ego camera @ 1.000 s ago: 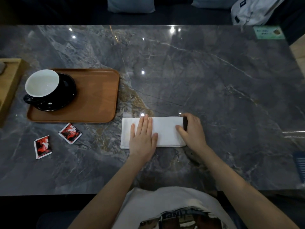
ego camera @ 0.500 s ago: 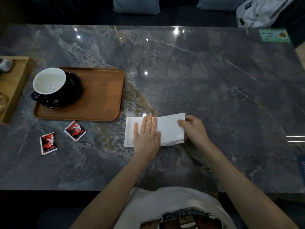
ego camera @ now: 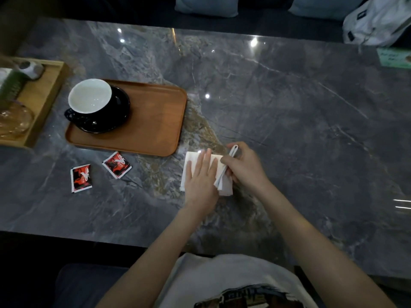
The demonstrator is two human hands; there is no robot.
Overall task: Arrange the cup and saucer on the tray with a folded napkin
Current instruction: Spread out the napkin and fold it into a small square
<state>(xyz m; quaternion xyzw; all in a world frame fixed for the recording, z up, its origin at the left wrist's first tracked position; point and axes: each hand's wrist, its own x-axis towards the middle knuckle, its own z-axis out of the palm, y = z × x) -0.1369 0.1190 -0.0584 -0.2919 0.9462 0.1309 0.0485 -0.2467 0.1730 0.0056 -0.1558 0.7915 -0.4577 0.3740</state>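
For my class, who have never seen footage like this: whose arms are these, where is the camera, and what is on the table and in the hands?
The camera sits on a person's head, looking down at their own arms. On the marble table a wooden tray carries a black cup on its saucer. Two red sachets lie in front of the tray. The left hand presses flat on a white napkin, while the right hand pinches the napkin's right edge and lifts it over, mid-fold. A second tray with oddments sits at far left.

Cup (ego camera: 89, 96) on saucer (ego camera: 115, 112), at left end of tray (ego camera: 153, 127). Napkin (ego camera: 193, 161) on table (ego camera: 289, 107) right of tray. Two sachets (ego camera: 116, 164) before tray. Wooden box (ego camera: 44, 94) left of tray.
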